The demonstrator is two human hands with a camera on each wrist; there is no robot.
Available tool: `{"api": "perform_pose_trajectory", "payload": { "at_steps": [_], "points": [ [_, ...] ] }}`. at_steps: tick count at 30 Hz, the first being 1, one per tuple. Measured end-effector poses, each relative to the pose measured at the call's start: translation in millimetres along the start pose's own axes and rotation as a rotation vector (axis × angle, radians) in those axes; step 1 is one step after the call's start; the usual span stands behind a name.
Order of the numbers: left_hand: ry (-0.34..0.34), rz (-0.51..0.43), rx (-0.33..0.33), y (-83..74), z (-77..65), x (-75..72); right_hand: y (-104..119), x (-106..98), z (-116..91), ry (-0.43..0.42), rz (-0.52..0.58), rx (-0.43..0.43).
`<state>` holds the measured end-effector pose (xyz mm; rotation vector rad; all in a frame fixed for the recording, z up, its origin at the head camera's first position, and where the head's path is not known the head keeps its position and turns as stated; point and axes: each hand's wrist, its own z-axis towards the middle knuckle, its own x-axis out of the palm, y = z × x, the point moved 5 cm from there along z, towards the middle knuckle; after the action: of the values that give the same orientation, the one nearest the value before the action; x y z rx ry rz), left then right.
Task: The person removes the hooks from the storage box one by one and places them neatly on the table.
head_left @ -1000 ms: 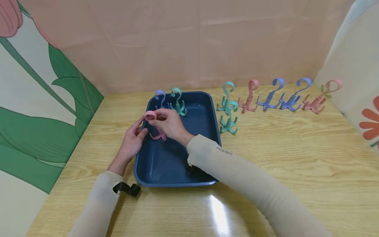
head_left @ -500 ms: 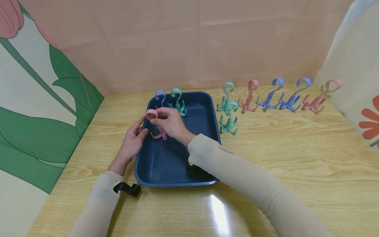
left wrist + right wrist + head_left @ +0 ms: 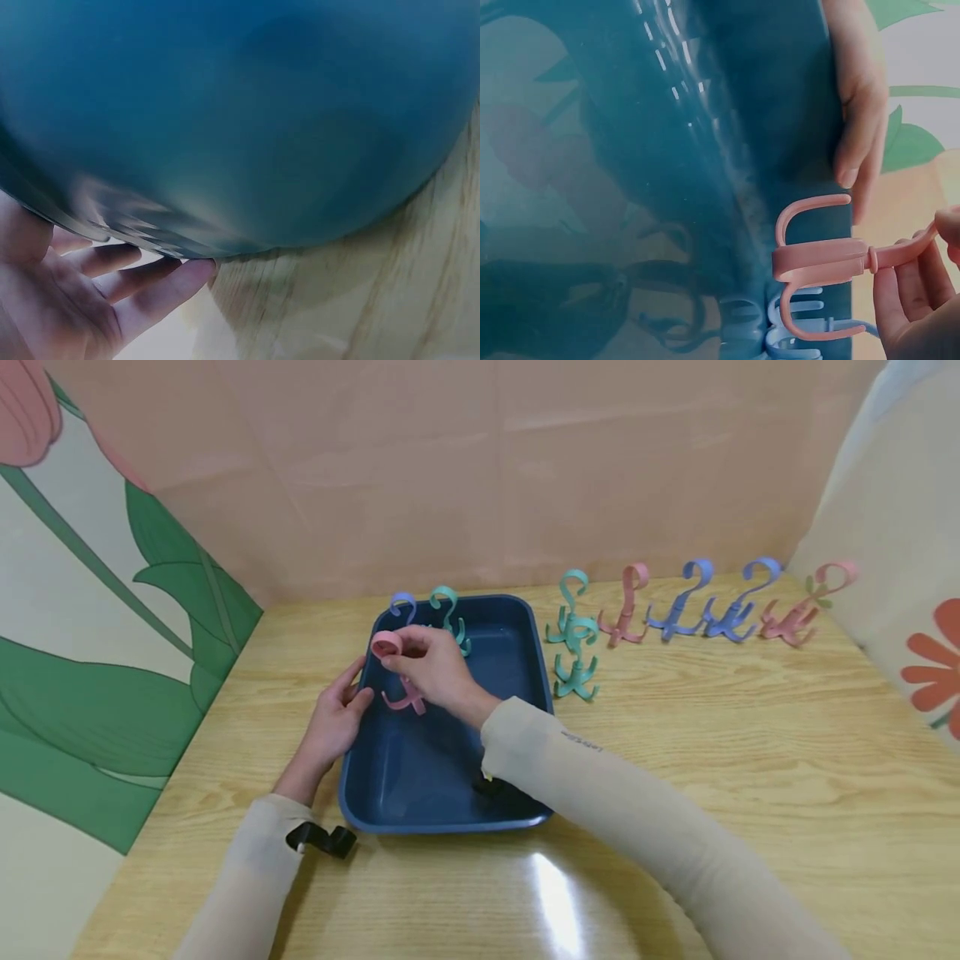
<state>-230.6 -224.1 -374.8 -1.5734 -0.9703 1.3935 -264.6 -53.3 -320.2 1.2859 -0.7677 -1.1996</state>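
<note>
My right hand (image 3: 438, 668) pinches a pink four-pronged hook hanger (image 3: 411, 696) by its curved top, over the left part of a dark blue tray (image 3: 442, 831). In the right wrist view the hanger (image 3: 821, 259) has its prongs spread over the tray's wall, and the thumb and fingers of the hand (image 3: 922, 300) are at its stem. My left hand (image 3: 337, 714) rests against the tray's left side, and in the left wrist view its fingers lie straight along the outer wall. A blue hanger (image 3: 405, 602) and a green hanger (image 3: 450, 602) stand at the tray's far left corner.
Right of the tray stand two green hangers (image 3: 576, 677), one in front of the other. A pink hanger (image 3: 624, 610), two blue hangers (image 3: 678, 610) and another pink hanger (image 3: 791, 620) form a row along the back wall (image 3: 480, 485) on the wooden table (image 3: 712, 752).
My right hand and the pink hanger have shifted slightly right and away from me. The left hand stays at the tray's side.
</note>
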Motion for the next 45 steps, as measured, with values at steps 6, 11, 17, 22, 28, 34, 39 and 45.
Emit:
{"api": "perform_pose_trajectory", "payload": {
  "at_steps": [6,11,17,22,28,34,39,45],
  "points": [
    [-0.008,0.008,0.017,1.4,0.2,-1.0,12.5,-3.9,-6.5,0.026,0.018,-0.002],
    [-0.009,0.009,0.021,1.1,-0.5,-1.5,26.2,-10.6,-14.5,0.052,0.028,-0.020],
    [-0.012,0.012,0.034,0.0,-1.2,-2.1,39.2,-24.2,-25.8,0.083,0.085,-0.038],
    [-0.023,0.025,0.037,-0.1,-0.7,-1.7,47.4,-40.4,-35.3,0.086,0.122,-0.075],
    [-0.033,0.019,0.024,-1.4,-2.3,-1.4,58.9,-61.9,-46.2,0.055,0.095,-0.127],
    [-0.019,0.016,0.023,-1.6,-2.0,-1.9,67.5,-83.6,-58.0,0.025,0.096,-0.138],
    [-0.015,0.023,0.025,-2.4,-1.3,-1.2,70.6,-105.6,-69.9,-0.007,0.086,-0.139],
    [-0.013,0.035,0.015,-3.7,-1.0,0.1,68.2,-135.2,-78.7,-0.064,0.020,-0.106]
  ]
}}
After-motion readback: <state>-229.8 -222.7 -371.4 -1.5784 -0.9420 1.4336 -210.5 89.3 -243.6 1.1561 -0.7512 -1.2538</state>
